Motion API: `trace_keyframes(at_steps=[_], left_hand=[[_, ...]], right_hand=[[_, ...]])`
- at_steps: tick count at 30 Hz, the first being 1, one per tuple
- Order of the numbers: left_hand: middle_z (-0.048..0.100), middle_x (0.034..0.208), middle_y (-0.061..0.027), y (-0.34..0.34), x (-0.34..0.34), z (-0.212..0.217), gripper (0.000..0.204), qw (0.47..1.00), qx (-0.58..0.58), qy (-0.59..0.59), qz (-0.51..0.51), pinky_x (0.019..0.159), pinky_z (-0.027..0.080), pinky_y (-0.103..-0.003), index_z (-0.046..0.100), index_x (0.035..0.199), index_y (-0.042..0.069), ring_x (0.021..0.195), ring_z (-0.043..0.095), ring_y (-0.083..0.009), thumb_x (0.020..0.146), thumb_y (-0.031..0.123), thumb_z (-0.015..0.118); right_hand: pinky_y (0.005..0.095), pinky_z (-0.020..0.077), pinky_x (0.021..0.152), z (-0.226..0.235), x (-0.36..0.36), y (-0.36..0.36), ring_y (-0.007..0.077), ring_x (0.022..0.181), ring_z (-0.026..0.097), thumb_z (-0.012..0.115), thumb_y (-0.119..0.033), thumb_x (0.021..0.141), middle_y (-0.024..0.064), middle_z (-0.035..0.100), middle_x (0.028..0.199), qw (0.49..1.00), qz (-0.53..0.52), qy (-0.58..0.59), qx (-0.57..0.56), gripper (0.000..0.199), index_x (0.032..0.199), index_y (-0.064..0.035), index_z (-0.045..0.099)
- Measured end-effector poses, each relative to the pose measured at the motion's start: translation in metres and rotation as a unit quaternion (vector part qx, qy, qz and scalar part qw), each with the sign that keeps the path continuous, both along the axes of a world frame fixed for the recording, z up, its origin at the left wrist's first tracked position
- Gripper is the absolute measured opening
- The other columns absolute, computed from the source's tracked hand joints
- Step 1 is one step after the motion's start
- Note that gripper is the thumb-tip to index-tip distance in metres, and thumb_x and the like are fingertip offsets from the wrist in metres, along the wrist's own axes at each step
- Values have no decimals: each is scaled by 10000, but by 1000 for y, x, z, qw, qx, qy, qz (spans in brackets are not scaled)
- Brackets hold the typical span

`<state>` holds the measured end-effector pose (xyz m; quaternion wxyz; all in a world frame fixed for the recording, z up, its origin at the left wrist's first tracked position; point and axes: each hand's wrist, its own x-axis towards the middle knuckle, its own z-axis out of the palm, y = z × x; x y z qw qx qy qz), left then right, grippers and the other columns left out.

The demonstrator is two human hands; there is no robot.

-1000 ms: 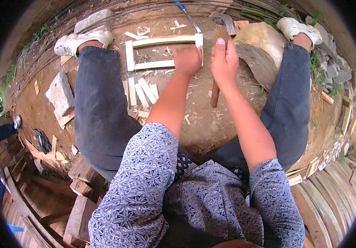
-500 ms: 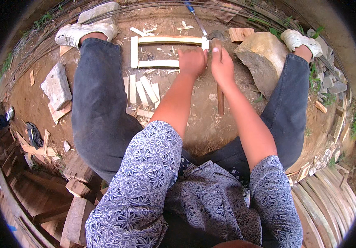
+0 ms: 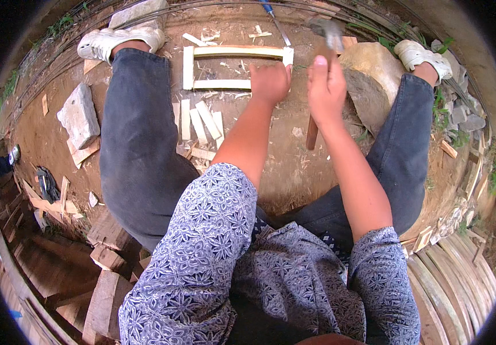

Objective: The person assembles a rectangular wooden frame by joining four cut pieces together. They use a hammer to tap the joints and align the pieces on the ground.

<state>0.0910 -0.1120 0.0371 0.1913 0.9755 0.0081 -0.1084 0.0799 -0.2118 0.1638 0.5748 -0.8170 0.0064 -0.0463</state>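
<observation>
A pale wooden rectangular frame (image 3: 233,52) lies on the dirt ground between my feet. My left hand (image 3: 271,84) is closed around its near right corner, hiding that joint; the thumb points up along the right end piece. Just right of the frame, my right hand (image 3: 326,95) grips a hammer by its brown wooden handle (image 3: 312,135). The hammer's grey metal head (image 3: 328,33) is raised beyond my fingers, slightly blurred, apart from the frame. Beyond the frame's far right corner lies a chisel-like tool (image 3: 278,26) with a blue handle and a metal blade.
Several short wood offcuts (image 3: 206,119) and shavings lie on the near side of the frame. A large tan rock (image 3: 369,72) stands beside my right leg. A grey stone (image 3: 79,117) sits left of my left leg. Long rods (image 3: 219,7) run along the far side.
My right hand has moved right with the hammer, and the hammer's head has lifted away from the frame's right end. My left hand stays on the frame's corner.
</observation>
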Motion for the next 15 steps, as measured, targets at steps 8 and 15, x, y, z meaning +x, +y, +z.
trace_keyframes(at_steps=[8,15], left_hand=[[742,904,-160,-2,4,-4,477,999,-26,-15,17,955,370,-597,685,981,89,895,703,-343,1060,428,359],[747,919,-152,-5,5,0,483,999,-42,22,10,946,378,-600,679,989,85,887,703,-345,1057,440,359]], right_hand=[[390,515,777,-29,9,-11,228,795,621,481,-342,1069,138,641,864,987,12,45,-155,384,1151,17,589],[443,516,745,-44,2,-18,458,836,668,515,-290,1028,269,675,862,964,61,75,-248,319,1140,-1,591]])
